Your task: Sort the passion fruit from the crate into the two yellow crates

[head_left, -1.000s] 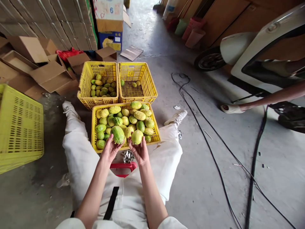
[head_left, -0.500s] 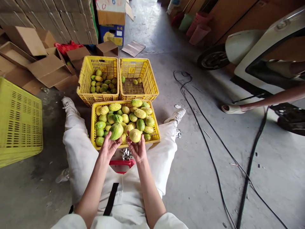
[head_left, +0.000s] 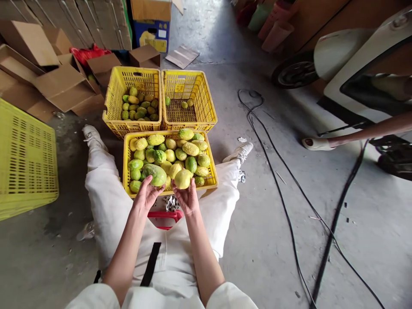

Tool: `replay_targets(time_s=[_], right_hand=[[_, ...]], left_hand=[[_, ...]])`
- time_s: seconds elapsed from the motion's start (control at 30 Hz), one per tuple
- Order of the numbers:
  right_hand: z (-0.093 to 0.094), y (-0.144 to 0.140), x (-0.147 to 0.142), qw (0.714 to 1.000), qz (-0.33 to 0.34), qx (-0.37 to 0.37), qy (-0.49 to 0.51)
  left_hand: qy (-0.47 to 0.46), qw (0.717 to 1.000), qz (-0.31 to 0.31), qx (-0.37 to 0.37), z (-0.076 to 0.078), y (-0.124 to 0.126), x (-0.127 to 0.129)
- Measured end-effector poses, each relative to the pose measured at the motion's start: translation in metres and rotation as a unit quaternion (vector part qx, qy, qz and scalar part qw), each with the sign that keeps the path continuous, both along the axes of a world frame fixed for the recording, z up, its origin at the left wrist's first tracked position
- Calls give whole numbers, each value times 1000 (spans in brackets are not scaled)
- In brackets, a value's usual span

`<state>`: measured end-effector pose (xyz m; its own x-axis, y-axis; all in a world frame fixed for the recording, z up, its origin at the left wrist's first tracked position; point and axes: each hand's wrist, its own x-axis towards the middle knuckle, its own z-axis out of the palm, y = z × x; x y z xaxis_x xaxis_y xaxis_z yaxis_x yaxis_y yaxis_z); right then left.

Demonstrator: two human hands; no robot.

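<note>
A: Starting at the far left, we have the upturned yellow crate (head_left: 27, 159) lying on the concrete, with flattened cardboard boxes (head_left: 61, 86) beyond it.

B: Then comes our left hand (head_left: 146, 195). Its fingers are curled up around a green fruit (head_left: 155, 174), gripping it from below, right over the near edge of the full crate (head_left: 126, 171) between our legs.

A: A moment ago that fruit stood more upright in the palm. Now it lies on its side, so we judge we are turning it to look it over.

B: Beside it, our right hand (head_left: 186, 198) cups a yellow fruit (head_left: 183, 178), fingers closed under it. That one has hardly shifted, only come a little nearer to the crate's rim.

A: So both fruits are in hand, lifted just above the heap, the two hands close together but not touching.

B: Beyond the full crate stand two more side by side: the left crate (head_left: 111, 103) with a good layer of fruit, the right crate (head_left: 206, 103) with only a few pieces on its floor.

A: The counts there look the same as before, so neither fruit has gone over yet.

B: Further right, black cables (head_left: 289, 189) trail across the floor, and someone else's leg (head_left: 360, 133) reaches in by the white scooter (head_left: 354, 60).
</note>
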<state>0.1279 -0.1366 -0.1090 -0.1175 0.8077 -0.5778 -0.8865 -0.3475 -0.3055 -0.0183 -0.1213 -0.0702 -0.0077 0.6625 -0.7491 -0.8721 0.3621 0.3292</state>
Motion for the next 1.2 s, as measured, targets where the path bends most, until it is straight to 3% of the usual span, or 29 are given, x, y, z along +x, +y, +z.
replay_targets(time_s=[0.33, 0.63, 0.97, 1.2], right_hand=[[3, 4, -5, 1000, 6, 14, -3], [3, 4, -5, 998, 51, -33, 12], [-4, -2, -5, 999, 10, 27, -32], [-7, -5, -1, 998, -2, -12, -59]], left_hand=[[-22, 999, 5, 35, -1, -1, -3], [-5, 999, -3, 37, -3, -3, -5], [-45, 998, 37, 31, 0, -1, -6], [-65, 997, 25, 31, 4, -1, -8]])
